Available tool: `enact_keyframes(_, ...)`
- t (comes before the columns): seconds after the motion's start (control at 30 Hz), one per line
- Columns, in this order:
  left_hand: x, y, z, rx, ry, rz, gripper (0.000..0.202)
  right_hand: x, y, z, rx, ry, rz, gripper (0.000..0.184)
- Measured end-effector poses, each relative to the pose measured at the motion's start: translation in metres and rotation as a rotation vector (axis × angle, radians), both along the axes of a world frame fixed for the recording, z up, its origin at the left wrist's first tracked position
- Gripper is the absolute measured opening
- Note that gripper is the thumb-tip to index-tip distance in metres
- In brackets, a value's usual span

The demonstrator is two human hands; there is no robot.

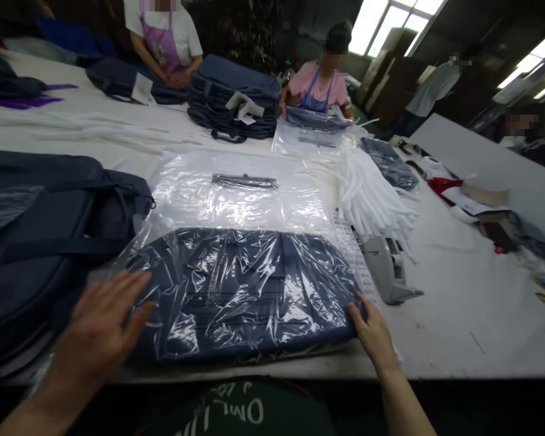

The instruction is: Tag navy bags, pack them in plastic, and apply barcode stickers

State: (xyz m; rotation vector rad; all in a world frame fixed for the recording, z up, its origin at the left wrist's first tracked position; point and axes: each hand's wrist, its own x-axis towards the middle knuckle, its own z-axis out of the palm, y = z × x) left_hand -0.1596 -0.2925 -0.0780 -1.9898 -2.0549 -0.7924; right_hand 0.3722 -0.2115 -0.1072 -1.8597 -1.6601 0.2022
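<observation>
A dark blue bag (254, 290) lies flat before me inside a clear plastic bag (195, 200), whose loose part stretches away beyond it. Fingers outstretched, my left hand (102, 321) is at the left end of the wrapped bag; contact there is hard to make out. On the opposite side, my right hand (370, 327) rests against the bag's right edge through the plastic, thumb and fingers apart. A dark printed strip (245, 181) shows on the loose plastic.
More dark blue bags (40, 218) lie at left, and a bag stack (231, 91) stands at the back. Right of me are a tape dispenser (388, 269), white strips (372, 188) and a printed sheet (367, 284). Two people (320, 85) (163, 42) work across the table (463, 303).
</observation>
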Motion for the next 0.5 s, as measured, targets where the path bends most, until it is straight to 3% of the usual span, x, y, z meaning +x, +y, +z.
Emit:
enact_keyframes(0.03, 0.016, 0.004, -0.008, -0.012, 0.080, -0.135, 0.058, -0.001, 0.001, -0.003, -0.021, -0.013, 0.019, 0.065)
enact_keyframes(0.1, 0.030, 0.009, -0.032, -0.091, 0.160, -0.245, 0.058, -0.004, -0.004, -0.008, -0.019, -0.072, 0.061, 0.055)
enact_keyframes(0.17, 0.022, 0.012, -0.055, -0.201, 0.162, -0.209, 0.057, -0.005, -0.015, -0.006, -0.029, -0.151, 0.126, 0.046)
enact_keyframes(0.23, 0.006, 0.013, -0.062, -0.298, 0.142, -0.166, 0.058, -0.007, -0.025, 0.006, -0.042, -0.270, 0.202, 0.043)
enact_keyframes(0.3, -0.002, 0.015, -0.048, -0.296, 0.136, -0.119, 0.060, -0.012, -0.030, 0.029, 0.029, -0.390, 0.230, 0.048)
enact_keyframes(0.4, 0.013, 0.023, -0.012, -0.157, 0.200, -0.079, 0.060, -0.029, -0.023, 0.059, 0.238, -0.480, 0.295, 0.057)
enact_keyframes(0.47, 0.026, 0.029, -0.003, -0.134, 0.272, -0.105, 0.060, -0.040, -0.014, 0.058, 0.256, -0.514, 0.423, 0.057)
enact_keyframes(0.5, 0.028, 0.031, -0.006, -0.160, 0.297, -0.108, 0.060, -0.044, -0.011, 0.050, 0.222, -0.534, 0.485, 0.056)
